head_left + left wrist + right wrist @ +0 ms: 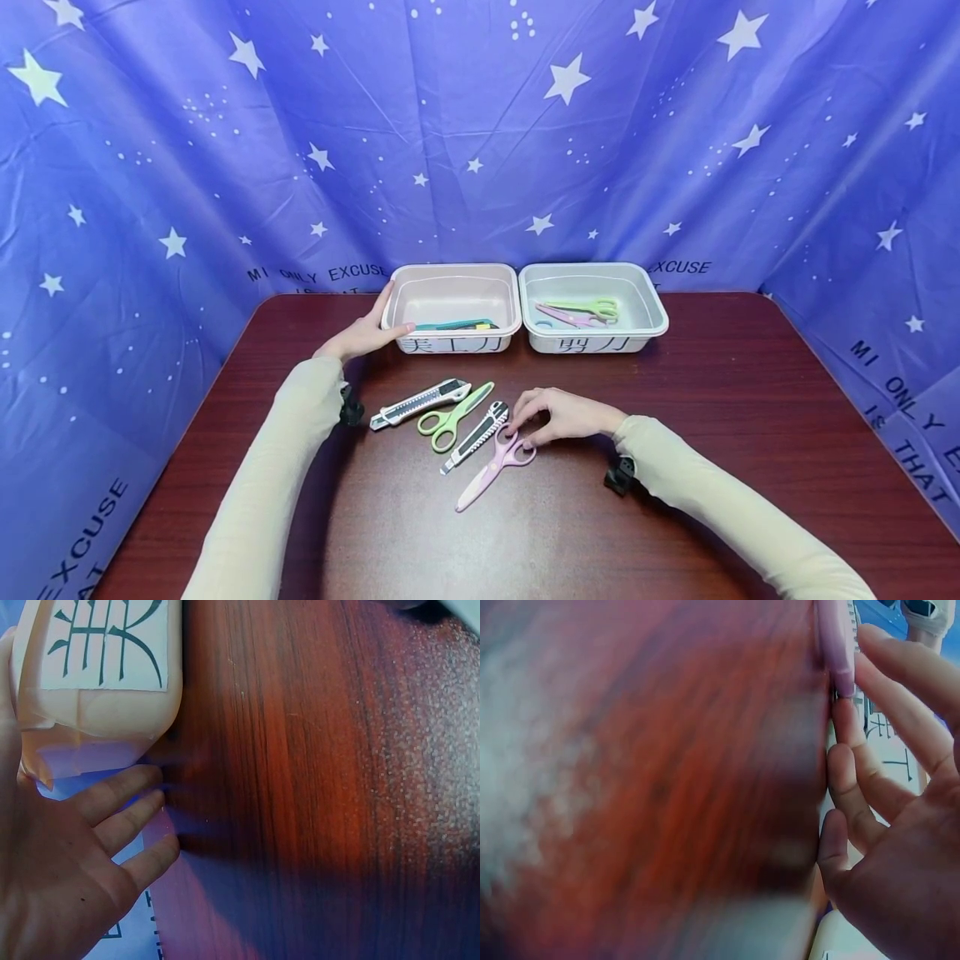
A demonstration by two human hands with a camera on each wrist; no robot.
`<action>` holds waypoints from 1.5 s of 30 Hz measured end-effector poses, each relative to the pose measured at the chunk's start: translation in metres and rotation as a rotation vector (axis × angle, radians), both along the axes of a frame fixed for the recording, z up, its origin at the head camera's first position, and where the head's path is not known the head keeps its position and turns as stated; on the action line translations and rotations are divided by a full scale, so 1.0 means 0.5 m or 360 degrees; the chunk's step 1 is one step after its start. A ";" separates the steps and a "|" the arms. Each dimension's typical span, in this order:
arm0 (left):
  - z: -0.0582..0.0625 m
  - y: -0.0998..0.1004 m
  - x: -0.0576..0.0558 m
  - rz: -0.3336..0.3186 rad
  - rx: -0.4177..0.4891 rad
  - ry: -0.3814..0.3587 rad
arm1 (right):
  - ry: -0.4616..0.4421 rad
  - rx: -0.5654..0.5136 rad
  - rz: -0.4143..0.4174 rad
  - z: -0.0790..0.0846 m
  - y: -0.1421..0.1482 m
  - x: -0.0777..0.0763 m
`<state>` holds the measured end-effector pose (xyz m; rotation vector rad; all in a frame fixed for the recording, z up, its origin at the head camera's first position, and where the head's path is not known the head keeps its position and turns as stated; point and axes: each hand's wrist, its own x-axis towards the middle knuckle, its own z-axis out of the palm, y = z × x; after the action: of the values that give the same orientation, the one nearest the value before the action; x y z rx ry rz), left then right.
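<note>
My left hand point(367, 333) rests against the left end of the left white bin point(452, 272), thumb at its front rim; in the left wrist view the fingers point(124, 825) stretch out beside it. My right hand point(562, 414) is at the handles of the pink scissors point(487, 479), which lie on the table, blades toward me. Its fingertips reach the handle loops, thumb and fingers loosely bent; in the right wrist view they sit by the pink handle point(836, 645). Left of these scissors lie a box cutter point(476, 437), green scissors point(446, 421) and a larger box cutter point(420, 403).
Inside the left bin lie a teal box cutter point(450, 324) and a piece with yellow. The right bin point(648, 308) stands against it, holding green scissors point(600, 308) and pink scissors point(570, 317). Both bins carry printed labels. A starry blue curtain point(480, 125) surrounds the dark wooden table point(720, 367).
</note>
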<state>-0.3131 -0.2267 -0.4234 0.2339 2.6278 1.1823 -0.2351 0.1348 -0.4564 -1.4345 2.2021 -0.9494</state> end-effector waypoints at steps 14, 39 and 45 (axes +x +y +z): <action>-0.004 -0.003 -0.005 -0.0005 0.0032 -0.0019 | 0.0143 0.0073 -0.0149 0.004 -0.009 0.016; 0.074 0.027 0.050 -0.0037 0.0069 -0.0074 | 0.0109 -0.0364 -0.0303 0.083 0.048 0.030; 0.073 0.028 0.051 -0.0038 0.0067 -0.0084 | 0.0062 -0.0378 -0.0374 0.086 0.067 0.021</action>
<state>-0.2876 -0.2129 -0.3871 0.2376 2.5499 1.2200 -0.2248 0.1684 -0.4132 -1.3183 2.3912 -1.3106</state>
